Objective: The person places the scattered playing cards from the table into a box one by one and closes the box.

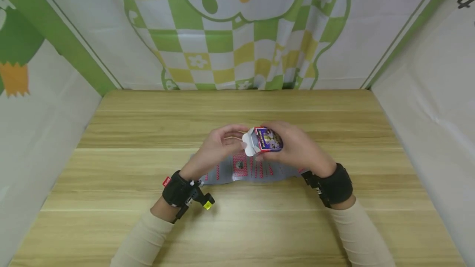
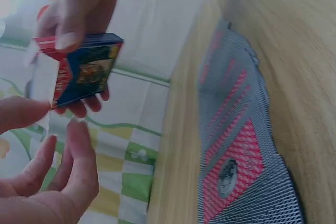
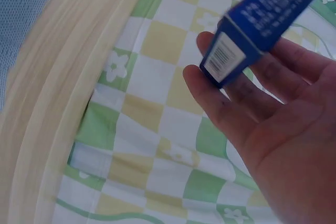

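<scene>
My right hand [image 1: 297,145] holds a small card box [image 1: 271,139] above the table, thumb on one side and fingers on the other. The box is blue and red with a picture on its front. Its white end flap [image 1: 250,142] stands open toward my left hand [image 1: 219,145]. The left thumb touches the flap's edge, while the other fingers stay loosely bent beside it, a gap showing between them and the thumb in the left wrist view. A barcode label [image 3: 223,59] marks the opposite end. What lies inside the box is hidden.
Below the hands, a long grey strip [image 1: 222,174] with a fine texture lies on the wooden table [image 1: 252,226]. It bears red stripes and a red patterned rectangle [image 2: 239,169] with a round picture. A checked green and yellow curtain [image 1: 222,52] hangs behind the table's far edge.
</scene>
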`<state>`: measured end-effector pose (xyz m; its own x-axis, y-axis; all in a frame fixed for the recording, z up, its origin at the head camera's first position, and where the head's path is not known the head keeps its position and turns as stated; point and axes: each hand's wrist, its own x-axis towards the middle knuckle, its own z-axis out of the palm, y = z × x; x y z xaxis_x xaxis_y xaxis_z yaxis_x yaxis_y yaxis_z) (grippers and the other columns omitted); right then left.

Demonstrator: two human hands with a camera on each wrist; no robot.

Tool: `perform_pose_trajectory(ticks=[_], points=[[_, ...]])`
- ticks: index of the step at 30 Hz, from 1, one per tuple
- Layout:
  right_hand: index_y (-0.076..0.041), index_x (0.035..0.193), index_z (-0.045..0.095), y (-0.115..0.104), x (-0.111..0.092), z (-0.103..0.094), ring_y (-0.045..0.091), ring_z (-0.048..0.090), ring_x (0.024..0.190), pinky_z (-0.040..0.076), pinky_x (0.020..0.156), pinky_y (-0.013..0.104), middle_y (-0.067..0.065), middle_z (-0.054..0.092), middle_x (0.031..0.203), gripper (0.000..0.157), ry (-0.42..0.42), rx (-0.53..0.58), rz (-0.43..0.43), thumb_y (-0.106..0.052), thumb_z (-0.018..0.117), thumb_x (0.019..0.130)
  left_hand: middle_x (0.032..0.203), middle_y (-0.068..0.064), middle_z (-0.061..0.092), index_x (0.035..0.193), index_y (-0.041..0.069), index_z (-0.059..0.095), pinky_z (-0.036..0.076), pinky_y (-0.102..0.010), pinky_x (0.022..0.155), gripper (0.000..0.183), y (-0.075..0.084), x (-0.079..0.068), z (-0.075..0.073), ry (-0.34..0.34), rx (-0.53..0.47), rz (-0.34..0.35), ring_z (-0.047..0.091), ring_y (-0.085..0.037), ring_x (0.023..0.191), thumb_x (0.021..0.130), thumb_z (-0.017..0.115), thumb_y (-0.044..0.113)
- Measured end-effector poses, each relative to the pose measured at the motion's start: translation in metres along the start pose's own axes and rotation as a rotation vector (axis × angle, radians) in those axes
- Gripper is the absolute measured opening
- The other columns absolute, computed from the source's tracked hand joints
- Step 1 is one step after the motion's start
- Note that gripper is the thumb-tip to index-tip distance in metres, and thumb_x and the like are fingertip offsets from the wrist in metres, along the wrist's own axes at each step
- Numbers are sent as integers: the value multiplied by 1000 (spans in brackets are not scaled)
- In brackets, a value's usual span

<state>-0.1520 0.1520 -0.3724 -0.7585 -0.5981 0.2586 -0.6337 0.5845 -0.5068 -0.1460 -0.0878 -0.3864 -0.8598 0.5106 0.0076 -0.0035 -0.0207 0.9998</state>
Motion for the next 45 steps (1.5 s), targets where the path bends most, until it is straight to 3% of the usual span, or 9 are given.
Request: perform_pose_trajectory(ticks=[3,5,9,14,19,24,31,39,45], points=[[-9,120,54,0,2,2,11,53,88,51,72,35,1,59,106,71,20,10,-36,-47,81,66,110,-16,56,113,3,55,53,-30,74,29,-4,2,4,60,61,-16,60,-27,94,87,66,4],[-8,119,54,0,3,4,10,53,86,52,70,34,1,59,104,69,32,13,-59,-44,82,66,105,-14,55,109,1,54,51,-27,71,26,-10,4,4,79,49,-29,59,-27,92,87,67,5],[-9,120,54,-1,4,9,10,54,88,52,71,34,1,60,106,69,62,8,-82,-45,81,68,100,-13,58,104,1,56,53,-33,76,21,-25,8,2,102,-5,-41,60,-27,90,87,67,7],[-12,124,54,-2,6,17,10,54,95,51,76,36,1,60,112,70,80,44,-122,-51,77,70,103,-18,66,111,0,59,51,-46,85,23,-31,9,3,36,-96,-13,61,-32,95,91,64,10],[-12,126,54,-1,7,20,13,53,102,49,83,40,3,60,116,70,101,108,-150,-43,80,70,108,-20,66,119,-2,53,53,-35,82,30,-28,10,5,-13,-229,-38,60,-33,100,93,61,11],[-13,131,51,1,6,19,14,52,101,50,79,40,5,57,120,71,99,112,-128,-32,82,70,116,-21,62,123,-4,53,52,-35,84,31,-22,10,5,-52,-321,-50,57,-34,105,95,57,9],[-11,131,49,0,6,18,11,50,88,52,68,34,2,52,116,69,65,74,-60,-26,80,71,121,-17,56,121,-1,56,48,-39,88,30,-20,9,2,-45,-276,-57,52,-31,109,96,56,14],[-4,132,49,-5,7,19,14,50,86,51,68,33,7,52,111,74,12,-32,-48,-30,81,71,113,-18,59,116,0,59,37,-58,96,40,-23,12,2,11,-224,-153,57,-30,102,97,53,35],[-3,128,52,-12,6,20,16,53,84,51,68,33,8,56,106,74,-17,-113,-117,-36,82,69,97,-12,62,111,-1,60,52,-35,73,45,-29,11,7,17,-266,-178,60,-21,82,97,51,41]])
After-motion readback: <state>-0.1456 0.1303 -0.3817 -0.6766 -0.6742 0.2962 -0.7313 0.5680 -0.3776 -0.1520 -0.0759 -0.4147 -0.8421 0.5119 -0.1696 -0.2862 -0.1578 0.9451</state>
